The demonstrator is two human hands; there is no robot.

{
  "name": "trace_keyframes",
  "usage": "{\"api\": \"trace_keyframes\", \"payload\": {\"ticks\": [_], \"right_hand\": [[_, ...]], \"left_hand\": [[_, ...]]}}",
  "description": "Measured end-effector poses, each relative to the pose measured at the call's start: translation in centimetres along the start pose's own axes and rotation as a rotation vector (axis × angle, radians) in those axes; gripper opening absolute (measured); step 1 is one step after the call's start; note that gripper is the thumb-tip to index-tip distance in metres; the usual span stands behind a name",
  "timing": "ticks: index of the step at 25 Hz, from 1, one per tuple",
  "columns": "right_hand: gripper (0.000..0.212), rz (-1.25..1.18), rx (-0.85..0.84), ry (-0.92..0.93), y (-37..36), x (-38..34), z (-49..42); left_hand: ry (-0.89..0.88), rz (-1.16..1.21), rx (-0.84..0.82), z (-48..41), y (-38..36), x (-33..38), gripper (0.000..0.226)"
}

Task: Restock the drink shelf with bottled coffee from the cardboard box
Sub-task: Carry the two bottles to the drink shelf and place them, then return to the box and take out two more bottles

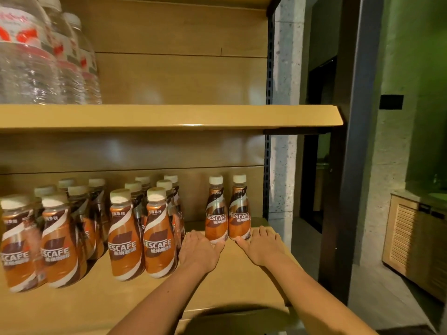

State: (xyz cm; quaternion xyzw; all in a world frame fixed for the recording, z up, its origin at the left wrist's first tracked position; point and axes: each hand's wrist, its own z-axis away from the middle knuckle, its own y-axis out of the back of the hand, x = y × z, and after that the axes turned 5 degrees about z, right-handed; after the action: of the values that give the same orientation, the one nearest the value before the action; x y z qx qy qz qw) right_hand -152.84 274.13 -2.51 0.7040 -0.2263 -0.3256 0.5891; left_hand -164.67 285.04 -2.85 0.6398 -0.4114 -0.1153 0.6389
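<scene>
Coffee bottles (216,213), pair: upright, side by side, right rear of lower shelf (242,274). Left hand (200,250), right hand (262,245): flanking the bases with released, flat fingers, thumbs touching. Advised: push low and evenly, keeping labels forward, level with neighbouring rows (135,233). Cardboard box: unseen.

left grip (198,250) flat | right grip (262,245) flat | flanking two coffee bottles (216,213)
</scene>
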Motion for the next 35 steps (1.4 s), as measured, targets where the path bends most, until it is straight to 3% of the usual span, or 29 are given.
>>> {"api": "trace_keyframes", "payload": {"ticks": [4, 7, 10, 13, 16, 20, 25, 30, 35], "right_hand": [[0.072, 0.084, 0.001, 0.047, 1.6, -0.3, 5.8], [0.057, 0.004, 0.051, 0.141, 3.5, -0.6, 11.9], [0.04, -0.081, 0.162, 0.194, 5.9, -0.3, 17.1], [0.041, -0.103, 0.289, 0.154, 7.9, 2.2, 22.6], [0.053, -0.007, 0.361, 0.008, 9.1, 8.2, 28.8], [0.06, 0.137, 0.333, -0.324, 10.0, 19.2, 38.4], [0.064, 0.135, 0.33, -0.712, 12.1, 33.6, 51.1], [0.066, 0.216, 0.303, -0.893, 15.7, 47.0, 60.0], [0.066, 0.27, 0.246, -0.921, 18.1, 58.6, 62.8]], "left_hand": [[-0.107, -0.062, -0.063, 5.7, 2.2, 0.7, 0.072], [-0.217, -0.002, -0.05, 11.3, 4.5, 2.1, 0.065], [-0.383, 0.157, 0.036, 15.6, 6.5, 4.6, 0.056], [-0.585, 0.295, 0.15, 19.9, 7.3, 8.6, 0.052], [-0.72, 0.365, 0.078, 24.1, 5.0, 14.2, 0.054], [-0.891, 0.436, -0.207, 30.9, -0.3, 23.3, 0.058], [-1.079, 0.469, -0.495, 40.8, -5.6, 36.9, 0.053], [-1.174, 0.49, -0.65, 47.7, -11.3, 51.3, 0.051], [-1.08, 0.477, -0.69, 50.3, -16.9, 63.3, 0.069]]}}
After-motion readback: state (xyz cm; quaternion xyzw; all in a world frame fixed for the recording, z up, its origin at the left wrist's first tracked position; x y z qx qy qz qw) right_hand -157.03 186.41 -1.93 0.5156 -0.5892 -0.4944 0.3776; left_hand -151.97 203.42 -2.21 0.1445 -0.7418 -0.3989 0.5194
